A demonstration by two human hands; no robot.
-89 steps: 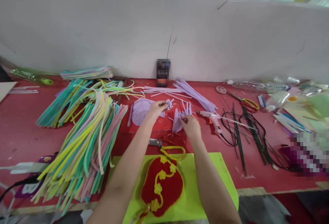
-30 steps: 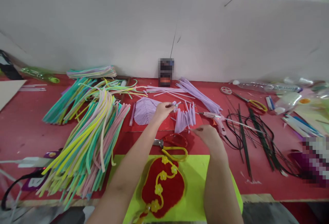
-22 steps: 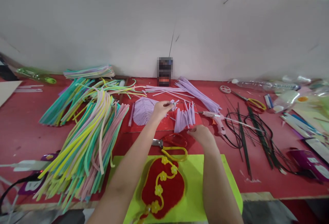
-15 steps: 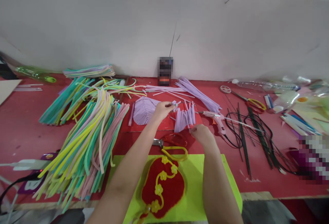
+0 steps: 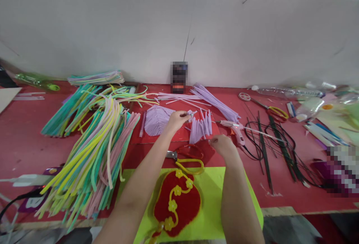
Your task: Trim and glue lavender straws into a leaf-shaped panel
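Note:
My left hand (image 5: 176,120) is closed in a pinch on a small lilac stick piece (image 5: 191,114) over a red card (image 5: 179,136). To its left on the card lies a fan of glued lilac sticks (image 5: 156,120). A loose heap of short lilac sticks (image 5: 199,129) lies just right of the hand. My right hand (image 5: 223,147) rests curled on the red table, just below the heap's right end; what its fingers hold, if anything, is too small to name.
A pink glue gun (image 5: 235,129) lies right of the heap, with black wires (image 5: 276,145) and yellow-handled scissors (image 5: 272,111) beyond. Red-and-yellow scissors (image 5: 186,156) lie near me above a lime sheet (image 5: 221,195) bearing a red felt shape (image 5: 176,203). Pastel strips (image 5: 95,147) fill the left.
My right hand has drawn back from the heap of short sticks towards me and a little to the right. My left hand has kept its pinch in nearly the same place.

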